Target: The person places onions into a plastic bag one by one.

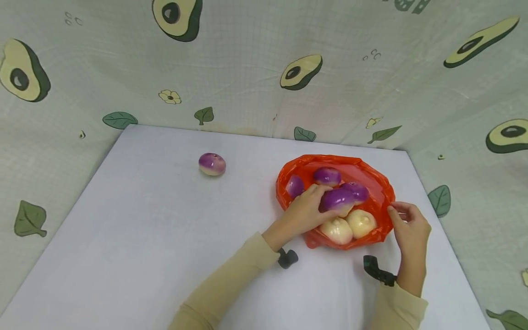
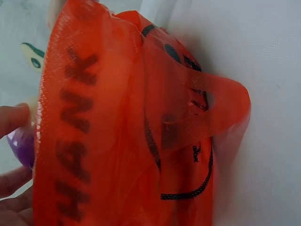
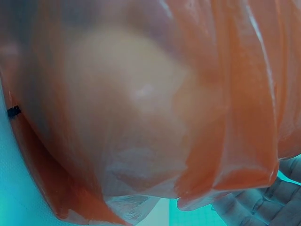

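Note:
A red plastic bag (image 1: 373, 172) with a rolled-open rim stands on the right of the table, with several purple-and-white turnips (image 1: 327, 176) inside. My left hand (image 1: 300, 210) reaches over its near left rim and grips a turnip (image 1: 337, 200) between thumb and fingers. Part of that turnip (image 2: 21, 147) shows past the bag in the left wrist view. At the right rim, my right hand (image 1: 414, 231) pinches the bag's edge. Bag film fills most of the right wrist view, hiding the fingertips there. Two turnips show their pale sides (image 1: 361, 223) near the front.
One more turnip (image 1: 212, 164) lies alone on the white table (image 1: 144, 229), toward the back left. A cloth printed with avocados (image 1: 247, 46) hangs behind and around the table. The bag's handle loop (image 2: 230, 103) sticks out onto the tabletop.

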`<move>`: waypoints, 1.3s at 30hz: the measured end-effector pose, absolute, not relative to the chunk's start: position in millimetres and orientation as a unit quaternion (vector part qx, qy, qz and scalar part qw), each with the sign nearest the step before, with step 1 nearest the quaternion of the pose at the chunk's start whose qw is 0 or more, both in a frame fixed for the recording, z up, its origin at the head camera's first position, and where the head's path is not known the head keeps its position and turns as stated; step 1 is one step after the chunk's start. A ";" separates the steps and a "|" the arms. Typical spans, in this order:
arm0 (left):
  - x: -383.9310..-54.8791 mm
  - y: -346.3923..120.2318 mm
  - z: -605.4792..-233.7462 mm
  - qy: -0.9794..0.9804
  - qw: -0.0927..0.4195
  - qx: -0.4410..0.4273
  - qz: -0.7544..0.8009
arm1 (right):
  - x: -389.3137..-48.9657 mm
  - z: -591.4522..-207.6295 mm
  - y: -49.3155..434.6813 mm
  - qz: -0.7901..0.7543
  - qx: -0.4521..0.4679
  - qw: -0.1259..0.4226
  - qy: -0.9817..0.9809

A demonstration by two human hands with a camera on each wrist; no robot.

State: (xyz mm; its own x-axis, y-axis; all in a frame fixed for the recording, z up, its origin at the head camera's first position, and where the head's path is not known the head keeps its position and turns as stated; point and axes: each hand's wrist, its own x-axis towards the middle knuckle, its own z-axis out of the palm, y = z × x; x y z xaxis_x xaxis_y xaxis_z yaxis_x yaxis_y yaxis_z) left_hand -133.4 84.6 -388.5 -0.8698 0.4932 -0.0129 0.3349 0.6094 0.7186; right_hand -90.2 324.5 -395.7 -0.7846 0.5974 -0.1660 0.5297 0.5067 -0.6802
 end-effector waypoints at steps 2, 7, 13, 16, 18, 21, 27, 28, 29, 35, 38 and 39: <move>-134.3 86.8 -390.3 0.894 0.109 0.239 0.363 | -90.0 -396.0 324.6 0.375 -0.325 0.046 -0.867; -134.3 93.5 -397.6 0.912 0.097 0.265 0.298 | -89.5 -396.7 325.1 0.374 -0.326 0.046 -0.867; -135.5 100.4 -403.3 0.940 0.060 0.269 0.201 | -89.0 -396.7 325.4 0.374 -0.325 0.048 -0.867; -135.3 101.7 -406.8 0.948 0.047 0.276 0.154 | -88.6 -396.2 325.9 0.373 -0.323 0.051 -0.868; -134.6 102.0 -409.3 0.951 0.040 0.279 0.131 | -88.8 -396.0 326.1 0.373 -0.322 0.052 -0.869; -133.0 102.3 -411.8 0.952 0.028 0.282 0.118 | -89.2 -395.7 326.5 0.370 -0.321 0.051 -0.870; -131.1 100.8 -410.8 0.950 0.011 0.287 0.125 | -88.8 -395.1 326.2 0.370 -0.323 0.051 -0.870; -130.8 100.1 -410.1 0.949 0.011 0.289 0.127 | -88.8 -395.1 326.0 0.369 -0.323 0.051 -0.870; -130.3 99.3 -409.3 0.948 0.010 0.290 0.129 | -88.8 -395.0 325.8 0.370 -0.322 0.051 -0.870; -126.7 92.7 -401.3 0.945 0.009 0.292 0.147 | -89.4 -394.7 325.6 0.371 -0.321 0.051 -0.870; -123.8 87.0 -395.0 0.942 0.010 0.296 0.159 | -89.5 -395.0 326.1 0.370 -0.320 0.051 -0.870; -122.9 84.7 -393.0 0.940 0.009 0.297 0.166 | -89.6 -395.2 326.2 0.370 -0.320 0.051 -0.871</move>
State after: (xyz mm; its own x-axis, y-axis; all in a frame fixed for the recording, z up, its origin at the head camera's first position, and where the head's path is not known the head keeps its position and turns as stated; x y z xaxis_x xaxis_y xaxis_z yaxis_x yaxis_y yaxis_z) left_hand -122.9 84.7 -393.0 -0.8231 0.5619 0.0821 0.5561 0.7684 0.3167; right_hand -89.6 326.2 -395.2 -0.7897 0.5951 -0.1488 0.5202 0.5211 -0.6766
